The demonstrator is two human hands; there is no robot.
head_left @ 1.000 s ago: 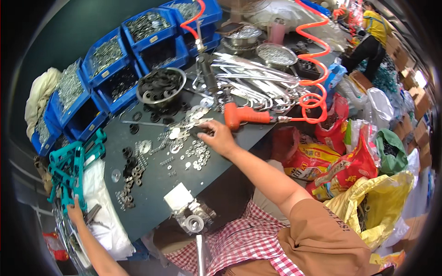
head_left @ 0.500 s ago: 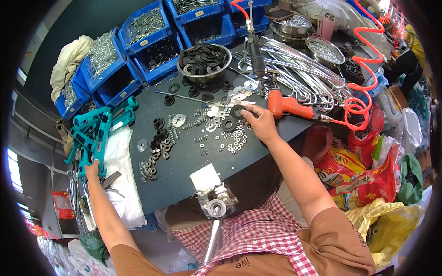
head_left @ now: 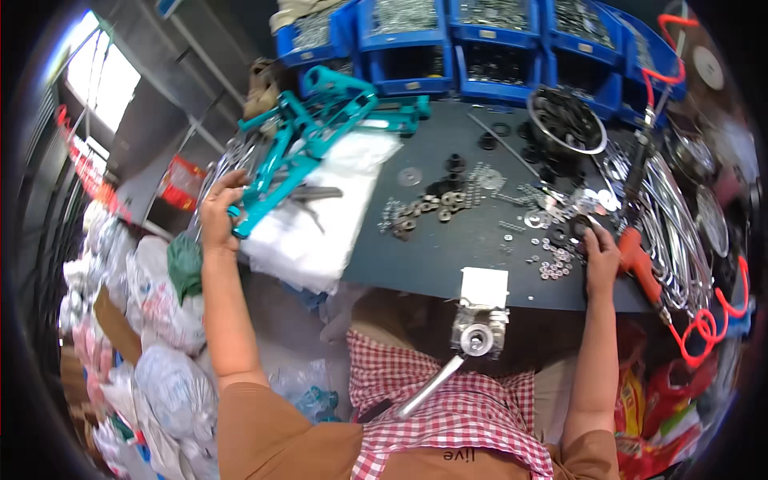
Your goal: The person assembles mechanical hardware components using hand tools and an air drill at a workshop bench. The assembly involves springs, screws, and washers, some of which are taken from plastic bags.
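Observation:
My left hand (head_left: 220, 214) is at the left edge of the work surface, fingers apart, beside the near end of a pile of teal metal frame parts (head_left: 300, 152). It holds nothing that I can see. At the right, my right hand (head_left: 604, 260) pinches a black ring-shaped washer (head_left: 579, 227) just over the table. Small nuts (head_left: 555, 264), shiny flat discs (head_left: 596, 199) and loose springs (head_left: 524, 194) lie around it. A red pneumatic driver (head_left: 640, 262) rests right of that hand. In front of my apron stands a metal clamping fixture (head_left: 478, 328) with a lever.
Blue bins (head_left: 488, 40) of small hardware line the back. A metal bowl (head_left: 596, 148) holds black washers. Bent chrome rods (head_left: 676, 232) and a coiled red air hose (head_left: 704, 324) lie right. White plastic sheeting (head_left: 312, 240) is under the teal parts; bags (head_left: 172, 380) are at lower left.
My view has swung left. My left hand has come off the teal parts, and its fingers have spread. The right hand keeps hold of the black washer near the nuts.

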